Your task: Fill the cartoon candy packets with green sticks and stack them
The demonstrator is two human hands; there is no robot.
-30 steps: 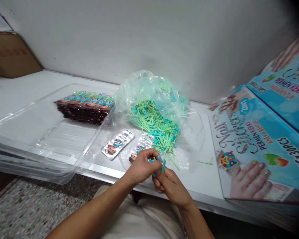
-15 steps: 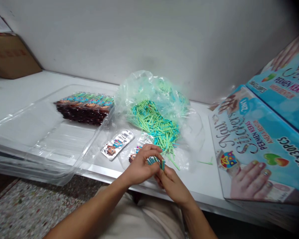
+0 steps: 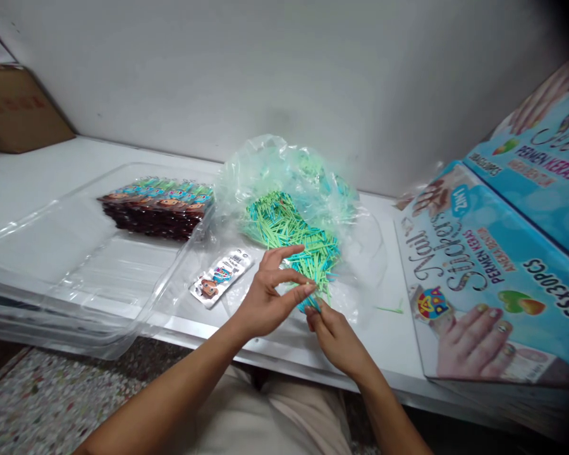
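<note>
Over the shelf (image 3: 52, 183) edge, a few blue sticks (image 3: 312, 306) are pinched by the right hand (image 3: 336, 338) just beside the stick pile (image 3: 291, 237) on its bag (image 3: 289, 167), while the left hand (image 3: 265, 297), fingers spread, is held touching their tips, a packet (image 3: 222, 277) lying nearby.

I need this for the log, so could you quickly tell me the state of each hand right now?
Left hand: open, fingers spread, fingertips at the sticks.
Right hand: closed on a small bundle of blue sticks.
</note>
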